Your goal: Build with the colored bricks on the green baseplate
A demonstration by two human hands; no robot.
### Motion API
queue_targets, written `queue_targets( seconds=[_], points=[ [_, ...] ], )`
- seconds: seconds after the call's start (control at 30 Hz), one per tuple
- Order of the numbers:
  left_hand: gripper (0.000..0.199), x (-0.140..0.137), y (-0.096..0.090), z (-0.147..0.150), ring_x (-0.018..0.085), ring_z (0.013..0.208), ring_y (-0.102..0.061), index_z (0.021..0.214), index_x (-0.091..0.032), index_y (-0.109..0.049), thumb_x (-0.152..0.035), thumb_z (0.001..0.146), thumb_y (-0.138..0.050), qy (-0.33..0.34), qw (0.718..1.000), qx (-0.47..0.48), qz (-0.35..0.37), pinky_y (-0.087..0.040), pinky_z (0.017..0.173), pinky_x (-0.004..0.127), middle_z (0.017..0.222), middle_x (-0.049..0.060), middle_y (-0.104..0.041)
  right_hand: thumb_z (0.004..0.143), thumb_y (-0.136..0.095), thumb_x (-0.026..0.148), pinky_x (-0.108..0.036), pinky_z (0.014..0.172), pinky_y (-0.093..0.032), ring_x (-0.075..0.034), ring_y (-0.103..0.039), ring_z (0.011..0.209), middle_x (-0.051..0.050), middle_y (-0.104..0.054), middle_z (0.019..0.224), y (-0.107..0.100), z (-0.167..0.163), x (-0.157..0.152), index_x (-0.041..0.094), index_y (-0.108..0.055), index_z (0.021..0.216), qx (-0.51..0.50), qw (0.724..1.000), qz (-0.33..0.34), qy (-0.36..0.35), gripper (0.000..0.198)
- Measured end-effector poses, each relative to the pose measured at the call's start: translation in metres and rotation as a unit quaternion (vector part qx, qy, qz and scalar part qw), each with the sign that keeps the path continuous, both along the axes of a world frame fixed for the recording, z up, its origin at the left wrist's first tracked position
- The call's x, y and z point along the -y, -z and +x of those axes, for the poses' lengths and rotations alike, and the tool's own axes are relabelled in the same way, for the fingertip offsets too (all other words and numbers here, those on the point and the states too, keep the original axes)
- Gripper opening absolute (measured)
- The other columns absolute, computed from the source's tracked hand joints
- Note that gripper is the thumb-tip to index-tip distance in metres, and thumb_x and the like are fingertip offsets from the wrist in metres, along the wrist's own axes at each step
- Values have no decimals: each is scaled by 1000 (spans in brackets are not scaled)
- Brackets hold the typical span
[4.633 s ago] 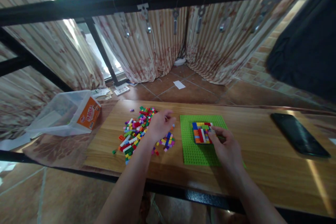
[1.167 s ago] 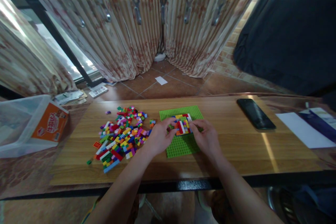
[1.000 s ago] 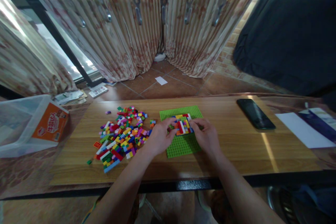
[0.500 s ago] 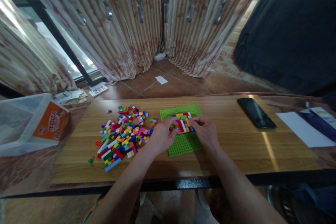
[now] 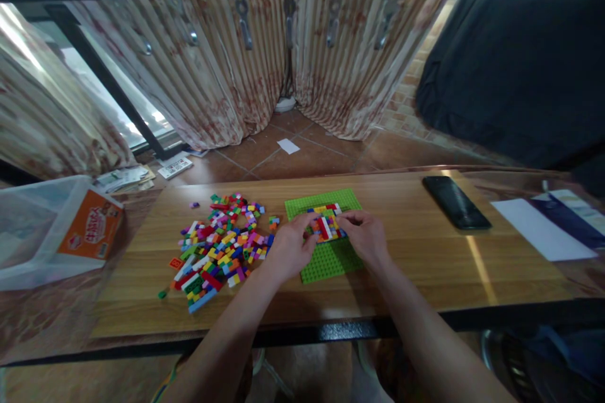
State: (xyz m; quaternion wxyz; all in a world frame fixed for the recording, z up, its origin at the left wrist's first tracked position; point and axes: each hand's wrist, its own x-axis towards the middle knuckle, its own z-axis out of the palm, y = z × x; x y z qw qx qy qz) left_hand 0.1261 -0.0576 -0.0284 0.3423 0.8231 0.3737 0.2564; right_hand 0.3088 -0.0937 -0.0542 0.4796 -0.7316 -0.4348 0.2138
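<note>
A green studded baseplate (image 5: 326, 266) lies on the wooden table, with a block of multicoloured toy bricks (image 5: 325, 227) over its middle. Red and white bars show in that block, among yellow, blue and orange pieces. My left hand (image 5: 289, 247) grips its left side, thumb and fingers closed against the edge. From the right, my right hand (image 5: 367, 237) pinches the opposite edge with bent fingers. Whether the block is fixed to the baseplate or only resting there I cannot tell. The fingertips partly cover both ends of the block.
Left of the baseplate spreads a pile of loose bricks (image 5: 227, 242). A clear plastic bin (image 5: 35, 227) with an orange label stands beyond the table's left edge. On the right lie a black phone (image 5: 456, 203) and white paper (image 5: 539, 230). Curtains (image 5: 222, 88) hang behind.
The view has tilted and shifted slightly. Both hands stay at the two sides of the brick block, with hardly any visible movement of the fingers.
</note>
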Motion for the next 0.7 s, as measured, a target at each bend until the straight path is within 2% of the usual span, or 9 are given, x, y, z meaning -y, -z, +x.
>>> queue_targets(
  seconds=[0.2, 0.4, 0.57, 0.7],
  points=[
    [43, -3, -6, -5, 15, 76, -63, 127, -21, -55, -15, 84, -55, -11, 1000, 1, -8, -54, 77, 32, 110, 5, -69, 72, -62, 45, -31, 68, -47, -19, -64, 72, -3, -71, 75, -2, 2, 3, 20, -74, 71, -14, 1000, 8, -4, 27],
    [36, -30, -18, -40, 14, 76, -65, 120, -17, -58, -18, 84, -54, -112, 993, 36, 15, -53, 73, 28, 103, 6, -71, 69, -65, 49, -27, 53, -44, -16, -58, 55, -3, -67, 62, -9, 5, 8, 15, -72, 72, -174, 983, 31, 57, 35],
    [30, -56, -21, -88, 19, 87, -67, 109, -15, -64, -19, 81, -54, -212, 976, 40, 29, -53, 78, 31, 94, 8, -72, 66, -68, 49, -26, 55, -43, -16, -59, 58, -2, -68, 63, -12, 4, 9, 15, -73, 71, -135, 988, 22, 74, 35],
    [23, -62, -22, -114, 18, 81, -67, 95, -16, -69, -19, 80, -53, -220, 974, 6, 50, -52, 76, 29, 88, 6, -74, 66, -67, 49, -26, 54, -43, -18, -61, 60, -4, -69, 64, -12, 2, 10, 14, -74, 74, -105, 991, 1, 82, 37]
  ],
)
